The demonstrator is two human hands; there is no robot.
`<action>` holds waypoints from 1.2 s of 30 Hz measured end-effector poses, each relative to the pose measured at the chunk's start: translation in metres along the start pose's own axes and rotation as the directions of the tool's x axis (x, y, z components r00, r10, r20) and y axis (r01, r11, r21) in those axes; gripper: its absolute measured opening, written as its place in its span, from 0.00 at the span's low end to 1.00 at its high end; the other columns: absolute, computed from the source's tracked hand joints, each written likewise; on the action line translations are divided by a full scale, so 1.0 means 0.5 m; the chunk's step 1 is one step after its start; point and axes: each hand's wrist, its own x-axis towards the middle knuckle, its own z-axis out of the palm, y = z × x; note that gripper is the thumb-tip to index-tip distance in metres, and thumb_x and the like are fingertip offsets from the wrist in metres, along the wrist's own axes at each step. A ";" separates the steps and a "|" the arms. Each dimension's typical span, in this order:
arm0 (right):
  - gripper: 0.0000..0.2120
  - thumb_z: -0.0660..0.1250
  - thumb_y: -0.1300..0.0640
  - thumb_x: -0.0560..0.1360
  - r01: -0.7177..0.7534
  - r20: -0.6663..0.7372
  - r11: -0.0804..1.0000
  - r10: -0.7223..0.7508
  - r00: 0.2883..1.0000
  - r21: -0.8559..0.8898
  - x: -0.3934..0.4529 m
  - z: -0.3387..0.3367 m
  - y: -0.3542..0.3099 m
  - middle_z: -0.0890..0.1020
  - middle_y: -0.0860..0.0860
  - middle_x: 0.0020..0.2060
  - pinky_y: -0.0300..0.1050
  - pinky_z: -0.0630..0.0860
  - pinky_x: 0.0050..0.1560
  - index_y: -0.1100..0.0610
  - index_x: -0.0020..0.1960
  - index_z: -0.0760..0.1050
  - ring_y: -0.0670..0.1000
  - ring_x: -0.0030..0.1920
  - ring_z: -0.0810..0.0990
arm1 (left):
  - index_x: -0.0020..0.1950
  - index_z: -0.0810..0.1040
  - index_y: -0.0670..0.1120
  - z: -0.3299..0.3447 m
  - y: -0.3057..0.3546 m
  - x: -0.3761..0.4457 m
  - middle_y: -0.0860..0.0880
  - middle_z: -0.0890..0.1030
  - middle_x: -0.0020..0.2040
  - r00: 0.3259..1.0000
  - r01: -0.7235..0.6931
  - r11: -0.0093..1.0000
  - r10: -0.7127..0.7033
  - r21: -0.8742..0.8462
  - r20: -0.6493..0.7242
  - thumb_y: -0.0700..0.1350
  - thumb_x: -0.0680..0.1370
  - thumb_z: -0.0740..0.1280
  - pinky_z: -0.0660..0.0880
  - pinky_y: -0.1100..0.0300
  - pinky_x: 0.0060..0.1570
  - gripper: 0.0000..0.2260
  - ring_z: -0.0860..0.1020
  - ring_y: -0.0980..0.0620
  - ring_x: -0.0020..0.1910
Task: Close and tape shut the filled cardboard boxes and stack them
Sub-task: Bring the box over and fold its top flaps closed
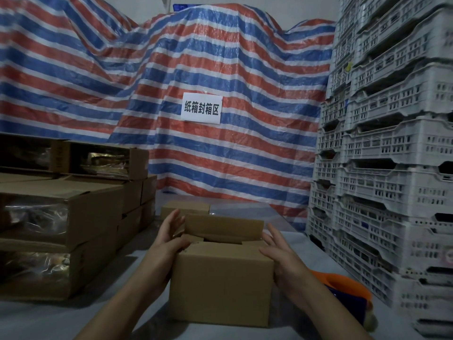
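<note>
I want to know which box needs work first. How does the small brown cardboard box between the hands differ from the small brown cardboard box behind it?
The small brown cardboard box between the hands has its far flap standing up; the small brown cardboard box behind it looks closed. The left hand and right hand touch the near box; nothing touches the far one. Both are plain brown.

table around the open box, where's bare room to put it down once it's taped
Bare grey table lies near-left, between the open box and the stacked cartons. Another bare strip runs behind the box toward the striped tarp. Crowded: the right, where the orange tape dispenser sits beside the white crates; a small box stands just behind.
</note>
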 end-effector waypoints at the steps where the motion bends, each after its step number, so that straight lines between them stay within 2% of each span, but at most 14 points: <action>1: 0.37 0.66 0.63 0.79 0.019 0.003 1.000 -0.019 1.000 -0.024 0.000 -0.001 -0.002 0.64 0.45 0.77 0.49 0.71 0.66 0.43 0.81 0.53 0.47 0.69 0.70 | 0.71 0.66 0.63 0.001 0.001 -0.002 0.58 0.70 0.66 1.000 -0.001 1.000 0.001 0.002 -0.006 0.34 0.79 0.64 0.71 0.52 0.62 0.29 0.71 0.53 0.64; 5: 0.30 0.65 0.64 0.80 0.111 0.038 0.977 -0.106 0.994 -0.181 -0.002 -0.005 -0.016 0.63 0.43 0.75 0.49 0.65 0.72 0.31 0.69 0.65 0.45 0.76 0.59 | 0.60 0.78 0.57 -0.003 -0.003 -0.010 0.53 0.79 0.55 1.000 0.004 0.999 -0.003 0.051 -0.025 0.37 0.79 0.65 0.74 0.54 0.53 0.17 0.77 0.53 0.56; 8: 0.24 0.63 0.63 0.81 0.169 0.080 0.941 -0.152 0.985 -0.294 -0.006 -0.005 -0.022 0.65 0.40 0.74 0.43 0.65 0.72 0.34 0.63 0.76 0.41 0.75 0.61 | 0.50 0.84 0.48 -0.014 -0.008 -0.015 0.50 0.84 0.46 0.996 -0.051 0.981 0.063 0.187 -0.062 0.38 0.78 0.67 0.72 0.57 0.50 0.08 0.79 0.50 0.51; 11: 0.22 0.61 0.63 0.83 0.197 0.110 0.914 -0.168 0.980 -0.355 -0.012 -0.001 -0.026 0.72 0.37 0.70 0.33 0.67 0.65 0.39 0.51 0.86 0.36 0.71 0.67 | 0.47 0.84 0.44 -0.019 -0.005 -0.013 0.54 0.84 0.45 0.991 -0.089 0.959 0.111 0.269 -0.068 0.38 0.78 0.67 0.71 0.63 0.48 0.06 0.79 0.55 0.50; 15: 0.25 0.60 0.64 0.83 0.210 0.095 0.891 -0.188 0.978 -0.402 -0.016 0.003 -0.027 0.78 0.40 0.65 0.42 0.67 0.70 0.37 0.46 0.86 0.41 0.68 0.72 | 0.46 0.83 0.44 -0.020 0.007 -0.010 0.53 0.83 0.49 0.991 -0.106 0.899 0.131 0.425 -0.030 0.37 0.79 0.66 0.71 0.60 0.52 0.07 0.78 0.55 0.53; 17: 0.25 0.60 0.64 0.83 0.211 0.088 0.882 -0.192 0.977 -0.422 -0.016 0.005 -0.030 0.79 0.40 0.64 0.41 0.68 0.68 0.37 0.45 0.86 0.41 0.67 0.73 | 0.48 0.82 0.50 -0.017 0.025 -0.010 0.56 0.79 0.52 0.986 -0.139 0.763 0.163 0.631 0.020 0.40 0.80 0.65 0.72 0.55 0.57 0.08 0.75 0.56 0.54; 19: 0.24 0.60 0.64 0.83 0.205 0.083 0.879 -0.188 0.979 -0.431 -0.018 0.006 -0.032 0.79 0.40 0.63 0.39 0.69 0.66 0.38 0.46 0.86 0.41 0.66 0.74 | 0.49 0.79 0.56 -0.002 0.049 -0.015 0.60 0.75 0.51 0.966 -0.224 0.469 0.225 0.854 0.130 0.44 0.80 0.64 0.72 0.57 0.60 0.07 0.72 0.60 0.55; 20: 0.23 0.60 0.64 0.83 0.204 0.082 0.877 -0.187 0.979 -0.436 -0.018 0.006 -0.033 0.79 0.40 0.63 0.39 0.69 0.66 0.39 0.47 0.85 0.41 0.66 0.74 | 0.51 0.78 0.57 0.012 0.059 -0.020 0.61 0.75 0.51 0.948 -0.277 0.332 0.249 0.902 0.200 0.46 0.80 0.64 0.72 0.59 0.59 0.06 0.72 0.61 0.55; 22: 0.22 0.59 0.64 0.83 0.206 0.088 0.867 -0.187 0.978 -0.454 -0.020 0.005 -0.036 0.79 0.41 0.64 0.40 0.69 0.66 0.41 0.50 0.85 0.42 0.66 0.74 | 0.56 0.77 0.59 0.047 0.072 -0.027 0.61 0.76 0.56 0.914 -0.362 0.190 0.267 0.913 0.307 0.52 0.80 0.61 0.72 0.62 0.58 0.08 0.73 0.61 0.57; 25: 0.19 0.59 0.62 0.83 0.207 0.104 0.856 -0.179 0.978 -0.474 -0.022 0.005 -0.038 0.77 0.44 0.66 0.40 0.69 0.65 0.43 0.54 0.83 0.43 0.67 0.73 | 0.71 0.70 0.59 0.092 0.065 -0.026 0.59 0.71 0.70 0.901 -0.423 0.118 0.156 0.898 0.404 0.62 0.81 0.55 0.68 0.59 0.64 0.20 0.70 0.59 0.66; 27: 0.18 0.59 0.61 0.84 0.193 0.105 0.860 -0.162 0.981 -0.473 -0.023 0.003 -0.036 0.76 0.44 0.68 0.42 0.69 0.67 0.43 0.55 0.83 0.44 0.68 0.72 | 0.75 0.64 0.60 0.110 0.055 -0.025 0.57 0.68 0.74 0.893 -0.449 0.036 0.061 0.893 0.446 0.67 0.80 0.50 0.66 0.56 0.66 0.26 0.69 0.57 0.69; 30: 0.17 0.58 0.60 0.84 0.178 0.110 0.858 -0.143 0.984 -0.481 -0.025 0.003 -0.035 0.75 0.44 0.69 0.42 0.68 0.68 0.43 0.56 0.82 0.45 0.69 0.71 | 0.77 0.59 0.61 0.115 0.042 -0.027 0.57 0.64 0.77 0.891 -0.453 -0.054 -0.015 0.890 0.453 0.70 0.79 0.45 0.64 0.55 0.70 0.29 0.67 0.55 0.72; 33: 0.16 0.58 0.58 0.85 0.143 0.133 0.854 -0.088 0.987 -0.501 -0.025 -0.002 -0.045 0.74 0.43 0.70 0.39 0.67 0.67 0.42 0.58 0.82 0.44 0.71 0.70 | 0.77 0.61 0.61 0.110 0.038 -0.028 0.58 0.63 0.78 0.885 -0.464 -0.072 -0.017 0.883 0.465 0.69 0.79 0.43 0.63 0.54 0.71 0.29 0.66 0.55 0.74; 36: 0.17 0.57 0.43 0.83 0.086 0.106 0.812 -0.030 0.994 -0.578 -0.032 -0.012 -0.067 0.69 0.40 0.72 0.45 0.63 0.74 0.39 0.70 0.73 0.43 0.73 0.66 | 0.77 0.60 0.61 0.107 0.038 -0.028 0.58 0.62 0.78 0.885 -0.466 -0.057 -0.018 0.883 0.466 0.69 0.79 0.43 0.61 0.54 0.72 0.29 0.64 0.55 0.75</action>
